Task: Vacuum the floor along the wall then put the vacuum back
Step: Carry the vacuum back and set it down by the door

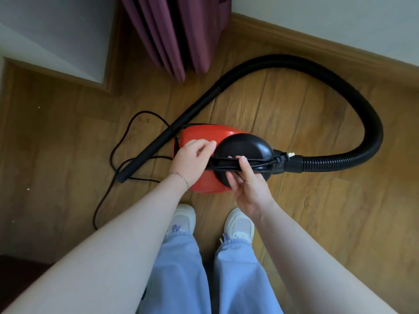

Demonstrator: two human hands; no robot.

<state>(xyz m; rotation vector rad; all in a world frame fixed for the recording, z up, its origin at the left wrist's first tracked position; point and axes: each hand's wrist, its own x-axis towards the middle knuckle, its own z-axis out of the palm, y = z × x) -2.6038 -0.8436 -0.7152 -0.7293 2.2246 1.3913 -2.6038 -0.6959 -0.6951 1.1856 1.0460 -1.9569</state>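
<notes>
**Both hands on the red vacuum, on the floor near the wall**

The vacuum (204,137) sits on the wooden floor (317,211) just beyond the person's feet, a red body with a black domed cover (244,146) on its right half. A black handle (223,165) runs left to right across its top.

The right hand (247,186) grips this handle. Its thumb lies across the top, over a strand of black cord (113,152) stretched along the handle, and its fingers curl together underneath against the near side of the dome. The left hand (190,162) rests on the red body at the handle's left end, fingers bent and close together. Whether they hold anything I cannot tell. A thin bracelet (181,176) circles that wrist.

The plug (280,158) lies at the vacuum's right end, just beside the hose socket. From there the ribbed black hose (362,105) loops right, far, and back left, joining a rigid tube (158,141) that slants down past the vacuum's left side. Loose cord loops on the floor to the left, under and around the tube.

Farther off, a purple curtain (176,35) hangs to the floor, and a wooden skirting board (317,44) lines the white wall at far right. Nearest are white shoes (184,217) and pale blue trousers (176,268).
</notes>
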